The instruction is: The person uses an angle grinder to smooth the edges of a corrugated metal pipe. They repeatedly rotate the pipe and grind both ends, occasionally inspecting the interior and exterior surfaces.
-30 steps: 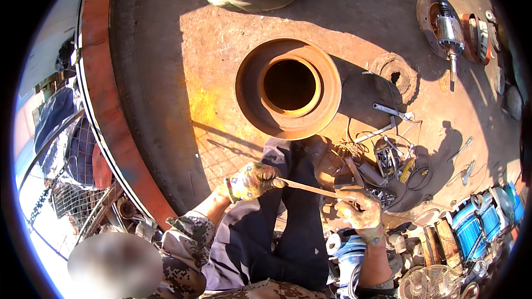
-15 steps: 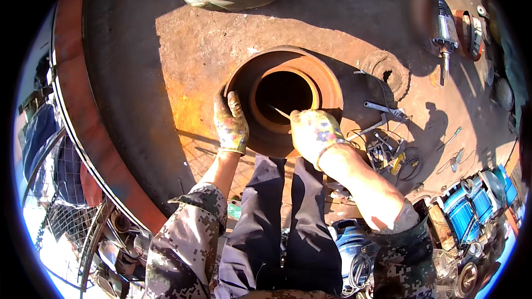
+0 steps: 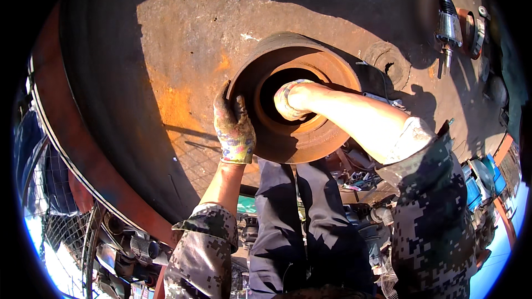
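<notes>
Rusty cylinder (image 3: pixel 266 141) | left hand (image 3: pixel 234 124), colour-printed glove (image 3: pixel 238 150), gripping rim (image 3: pixel 293 160) | right hand (image 3: pixel 290 102) inside bore (image 3: pixel 270 89), cannot tell grip

You have one gloved left hand (image 3: pixel 235 130), one gloved right hand (image 3: pixel 284 103), two camouflage sleeves (image 3: pixel 429 210), two dark trouser legs (image 3: pixel 277 216), one rusty cylinder (image 3: pixel 316 147) on the floor (image 3: pixel 188 39), and, toward the floor's right edge, one rough round disc (image 3: pixel 381 61) and one silver tool (image 3: pixel 449 27) with a dark end.
</notes>
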The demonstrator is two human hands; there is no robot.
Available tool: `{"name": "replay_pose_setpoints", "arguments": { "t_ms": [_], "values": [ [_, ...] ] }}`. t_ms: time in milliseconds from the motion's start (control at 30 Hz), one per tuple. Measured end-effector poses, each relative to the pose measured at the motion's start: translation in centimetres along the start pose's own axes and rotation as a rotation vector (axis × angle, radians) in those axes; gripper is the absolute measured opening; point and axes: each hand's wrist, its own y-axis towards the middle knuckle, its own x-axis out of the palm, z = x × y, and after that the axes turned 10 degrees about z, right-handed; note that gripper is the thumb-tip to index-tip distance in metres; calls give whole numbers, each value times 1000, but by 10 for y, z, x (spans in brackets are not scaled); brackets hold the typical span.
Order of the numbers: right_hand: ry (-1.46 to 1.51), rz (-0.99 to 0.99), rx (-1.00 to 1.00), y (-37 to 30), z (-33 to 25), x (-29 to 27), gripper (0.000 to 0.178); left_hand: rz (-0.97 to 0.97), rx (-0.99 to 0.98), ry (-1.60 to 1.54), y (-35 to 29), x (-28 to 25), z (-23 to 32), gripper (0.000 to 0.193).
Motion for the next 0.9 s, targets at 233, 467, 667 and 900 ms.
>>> {"name": "replay_pose_setpoints", "arguments": {
  "t_ms": [233,467,667,900],
  "values": [
    [62,16,-153,39,1,13,20,95,162,-57,-7,-5,-19,40],
    [-89,-311,-185,-8,-7,-46,19,85,127,-136,-5,4,-21,41],
    [-225,-249,-130,-34,-32,-28,22,75,199,-111,-9,10,-9,43],
    [-226,-387,-75,-3,-11,-39,21,40,169,-161,-7,4,-15,44]
  ]
}}
